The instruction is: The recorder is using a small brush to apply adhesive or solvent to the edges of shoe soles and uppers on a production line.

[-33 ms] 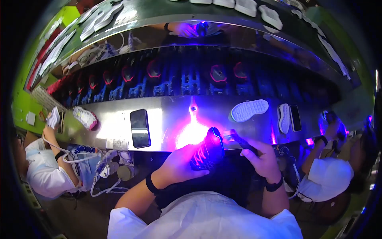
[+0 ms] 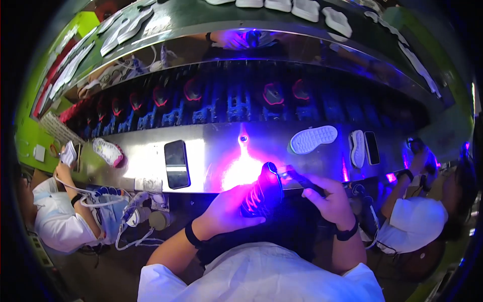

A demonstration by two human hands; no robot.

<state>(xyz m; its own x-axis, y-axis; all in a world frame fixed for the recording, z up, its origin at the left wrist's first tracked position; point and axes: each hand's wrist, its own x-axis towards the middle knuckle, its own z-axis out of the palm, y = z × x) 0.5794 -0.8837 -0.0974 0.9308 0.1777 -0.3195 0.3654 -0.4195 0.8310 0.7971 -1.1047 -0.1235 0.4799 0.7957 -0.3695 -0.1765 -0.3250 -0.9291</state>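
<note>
A dark shoe (image 2: 270, 190) with pinkish-looking laces is gripped in my left hand (image 2: 221, 207), its opening tilted up and away from me. My right hand (image 2: 329, 199) is closed round the dark handle of a brush (image 2: 308, 184). The brush's bristle end points left, right at the shoe's upper rim; whether it touches is hard to tell in the purple glare. Beyond the shoe, a bright light spot (image 2: 243, 171) glows on the metal table (image 2: 216, 133).
A phone (image 2: 177, 164) lies left, a white shoe sole (image 2: 313, 139) right, with another sole (image 2: 357, 149) and phone (image 2: 372, 148) farther right. Dark shoes (image 2: 274, 94) stand on a blue conveyor (image 2: 238, 103) behind. Co-workers (image 2: 75, 214) sit on both sides.
The brush's bristle end has come very slightly left, closer to the shoe's rim. Both hands keep their hold, and the shoe stays nearly in place.
</note>
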